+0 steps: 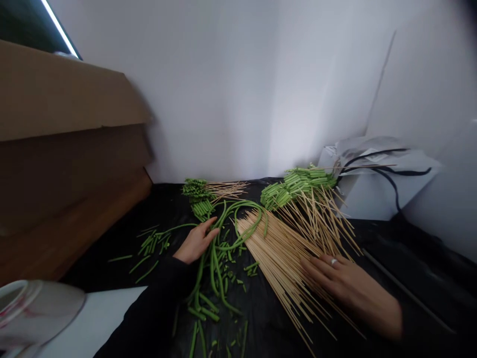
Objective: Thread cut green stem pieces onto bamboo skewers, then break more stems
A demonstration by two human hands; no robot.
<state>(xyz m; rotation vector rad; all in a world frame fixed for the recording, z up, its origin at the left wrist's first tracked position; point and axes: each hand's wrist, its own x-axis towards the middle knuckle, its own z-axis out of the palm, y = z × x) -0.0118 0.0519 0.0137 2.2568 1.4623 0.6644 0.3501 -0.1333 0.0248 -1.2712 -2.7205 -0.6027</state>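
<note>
Carefully now: your half-open left hand [196, 241] holds nothing beside long green beans [215, 266]; your flat right hand [346, 286] rests on loose bamboo skewers [279, 253], which one slip could scatter across the black desk [410, 248].

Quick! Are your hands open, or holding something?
Left hand: open, holding nothing, beside long green beans.
Right hand: open, resting on bamboo skewers.

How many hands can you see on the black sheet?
2. A bare left hand lies beside long green beans, and a bare right hand wearing a silver ring rests on thin wooden skewers. Neither looks hidden.
</note>
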